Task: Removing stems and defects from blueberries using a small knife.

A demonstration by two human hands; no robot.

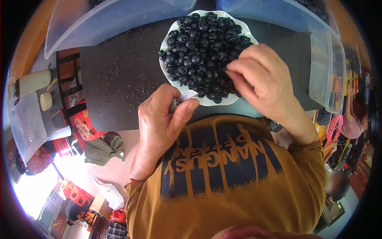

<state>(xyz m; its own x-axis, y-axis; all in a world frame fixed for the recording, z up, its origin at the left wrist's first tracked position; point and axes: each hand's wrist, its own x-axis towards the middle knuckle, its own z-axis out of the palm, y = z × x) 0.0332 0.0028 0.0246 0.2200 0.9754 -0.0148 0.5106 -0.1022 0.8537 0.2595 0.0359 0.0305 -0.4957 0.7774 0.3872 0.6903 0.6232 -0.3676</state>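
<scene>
A white plate with a wavy rim carries a heaped pile of small black round knobbed parts, some with a hole in the end. My left hand is closed around the grey handle of a small knife, its short blade pointing toward the pile's near edge. Over the right side of the plate, my right hand has thumb and forefinger pinched together against the parts. Whatever sits between those fingertips, if anything, is hidden from me.
Tiny black scraps are scattered on the dark table at left. Large translucent bins line the far edge, and a clear plastic box stands at right. A phone and a bottle lie farther left.
</scene>
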